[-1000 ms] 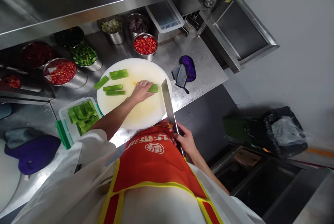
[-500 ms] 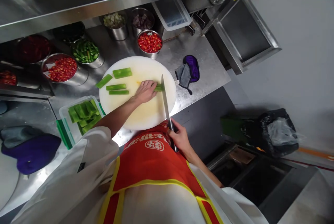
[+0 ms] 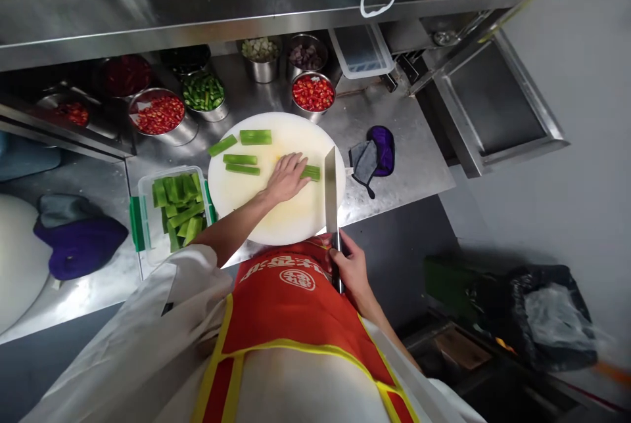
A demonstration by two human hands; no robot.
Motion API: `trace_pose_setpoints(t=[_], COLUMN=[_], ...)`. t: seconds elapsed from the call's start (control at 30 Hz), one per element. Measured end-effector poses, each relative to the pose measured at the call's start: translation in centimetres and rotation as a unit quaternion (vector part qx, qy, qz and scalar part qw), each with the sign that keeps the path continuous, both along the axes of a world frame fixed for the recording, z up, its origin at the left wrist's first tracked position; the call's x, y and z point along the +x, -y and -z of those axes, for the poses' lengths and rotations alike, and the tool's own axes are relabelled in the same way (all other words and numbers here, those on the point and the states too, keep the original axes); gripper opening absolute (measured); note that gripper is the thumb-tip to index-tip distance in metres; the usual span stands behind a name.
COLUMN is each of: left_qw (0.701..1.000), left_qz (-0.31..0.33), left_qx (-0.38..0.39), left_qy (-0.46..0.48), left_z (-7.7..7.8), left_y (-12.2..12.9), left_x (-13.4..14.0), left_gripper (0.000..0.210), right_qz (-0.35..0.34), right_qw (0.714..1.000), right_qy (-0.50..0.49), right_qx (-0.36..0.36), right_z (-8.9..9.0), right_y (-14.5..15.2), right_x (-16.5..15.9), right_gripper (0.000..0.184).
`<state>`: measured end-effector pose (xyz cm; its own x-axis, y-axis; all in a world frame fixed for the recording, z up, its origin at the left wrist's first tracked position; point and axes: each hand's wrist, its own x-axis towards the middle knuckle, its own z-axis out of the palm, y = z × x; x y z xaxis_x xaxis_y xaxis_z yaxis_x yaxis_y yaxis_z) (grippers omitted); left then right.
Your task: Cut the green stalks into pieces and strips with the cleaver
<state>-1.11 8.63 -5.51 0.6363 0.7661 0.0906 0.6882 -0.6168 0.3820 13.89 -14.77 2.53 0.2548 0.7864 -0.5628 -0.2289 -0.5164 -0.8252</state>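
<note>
My right hand (image 3: 351, 265) is wrapped round the black handle of a kitchen knife (image 3: 331, 193). Its broad blade points away from me over the right side of the round white cutting board (image 3: 276, 226), the flat face turned partly up. My left hand (image 3: 287, 178) rests on the board with fingers stretched out and a little apart, touching a cut piece of green vegetable (image 3: 310, 173) just left of the blade. Part of that piece is hidden under the fingers. More green strips (image 3: 240, 159) and a wider green slab (image 3: 256, 137) lie on the board's left side.
Left of the board stands a clear tub of green pieces (image 3: 180, 203). Behind are metal pots of chopped red chillies (image 3: 313, 92) and green chillies (image 3: 204, 91). A grey and purple cloth item (image 3: 372, 157) lies to the right. A steel shelf (image 3: 236, 22) overhangs the back.
The knife blade has moved right, away from the green piece, and tilted to show its flat face. My left hand's fingers have stretched out. The camera view has shifted.
</note>
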Motion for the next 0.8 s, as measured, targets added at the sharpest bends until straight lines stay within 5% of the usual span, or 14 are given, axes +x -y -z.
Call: trace_pose_setpoints(t=[0.17,0.33,0.57,0.7,0.8], left_qw=[0.97,0.965,0.964,0.98,0.988], left_qz=[-0.241,-0.216,-0.148,-0.057,-0.1], left_qx=[0.017,0.007,-0.037,-0.098,-0.056], left_qy=[-0.038,-0.147,-0.217,-0.162,-0.105], left_z=[-1.4,-2.1,-2.9,-3.0,-2.3], left_y=[-0.1,0.1,0.0,5.5,10.4], left_x=[-8.3,-13.0,-10.7,-6.9,-3.6], left_gripper=[0.033,0.045,0.028,0.021,0.028], right_qz=[-0.001,-0.093,-0.204,-0.32,-0.457], right_qw=[0.999,0.995,0.972,0.922,0.849], right_qy=[-0.034,0.005,0.116,0.218,0.258], right_qx=[0.005,-0.026,-0.032,0.016,0.064], right_z=[0.8,1.9,1.9,0.7,-0.6], right_y=[-0.7,-2.1,-3.7,-5.7,-8.6], right_x=[3.2,7.0,13.6,16.8,17.1], right_gripper=[0.037,0.034,0.03,0.03,0.033])
